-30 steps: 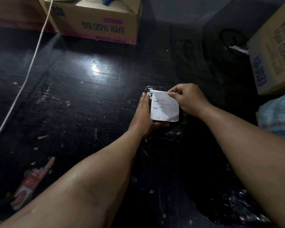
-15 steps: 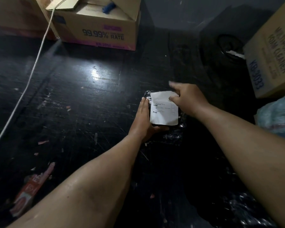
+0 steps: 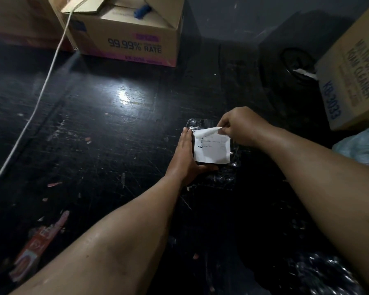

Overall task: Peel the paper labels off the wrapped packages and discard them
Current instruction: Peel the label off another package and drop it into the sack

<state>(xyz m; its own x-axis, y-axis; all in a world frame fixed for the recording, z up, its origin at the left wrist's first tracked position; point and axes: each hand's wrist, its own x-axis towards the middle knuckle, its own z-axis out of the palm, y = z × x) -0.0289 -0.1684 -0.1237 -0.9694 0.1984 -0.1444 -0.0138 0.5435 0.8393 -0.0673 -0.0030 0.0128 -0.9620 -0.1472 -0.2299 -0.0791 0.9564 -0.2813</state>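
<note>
**Label half-lifted from a black-wrapped package on a dark floor**

A small package (image 3: 213, 167) wrapped in shiny black plastic lies on a scuffed black floor (image 3: 98, 128), a little right of the middle of the view. A white paper label (image 3: 212, 149) with a few lines of small print covers most of its top. The label's upper edge is curled up and away from the wrap, while its lower part lies flat.

The right hand (image 3: 241, 126) pinches that raised upper edge between thumb and fingertips. The left hand (image 3: 185, 158) lies along the package's left side, fingers straight and together, thumb tucked under the label's lower edge, bracing the package against the floor.

At the far edge of the floor stands an open cardboard box (image 3: 132, 37) printed "99.99% RATE". A white cord (image 3: 36, 103) runs from it toward the left edge. A second carton (image 3: 354, 77) reading "FOAM CLEANER" stands at the right edge. Paper scraps litter the floor, and a red wrapper (image 3: 34, 248) lies near the lower left corner.
</note>
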